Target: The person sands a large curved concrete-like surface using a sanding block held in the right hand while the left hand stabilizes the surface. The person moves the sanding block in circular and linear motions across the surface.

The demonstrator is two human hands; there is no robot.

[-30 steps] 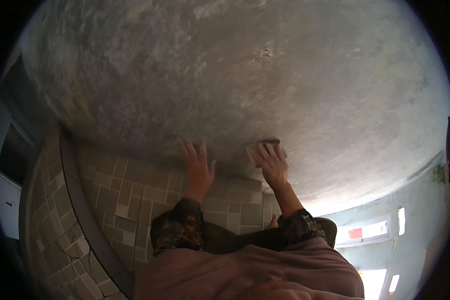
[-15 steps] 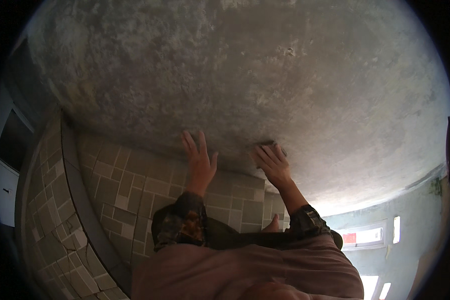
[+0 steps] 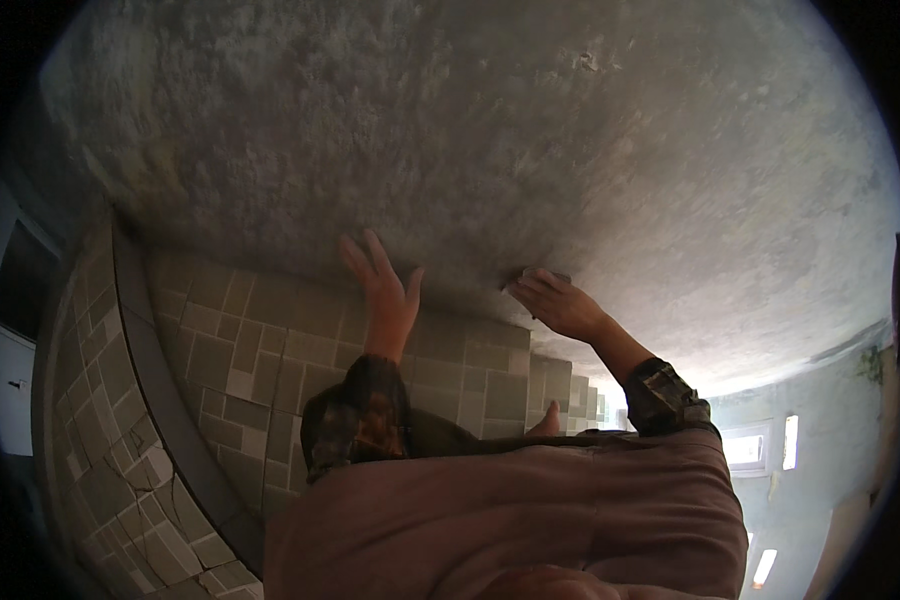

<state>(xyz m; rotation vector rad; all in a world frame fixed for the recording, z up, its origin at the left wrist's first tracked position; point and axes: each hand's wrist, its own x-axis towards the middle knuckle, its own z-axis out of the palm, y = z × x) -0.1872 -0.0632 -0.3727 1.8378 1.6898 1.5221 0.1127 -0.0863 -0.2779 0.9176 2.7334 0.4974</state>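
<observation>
Patchy grey wall (image 3: 440, 130) ahead of the fingertips, tiled floor (image 3: 315, 345) below 'em. L hand (image 3: 383, 285) w/ fingers spread apart, R hand (image 3: 560, 305) w/ fingers tgthr over 1 dark flat pad (image 3: 562, 277).

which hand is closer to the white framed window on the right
Right. The right hand is left of the window, against the grey wall; the left hand is farther left.

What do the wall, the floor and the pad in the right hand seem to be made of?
Wall: probably plaster or cement, matt, from its mottled grey patches and small rough pit. Floor: likely ceramic or stone tile, fairly dull, given the rectangular pieces and pale joints. Pad in the right hand: cannot tell; little more than a dark edge shows.
</observation>
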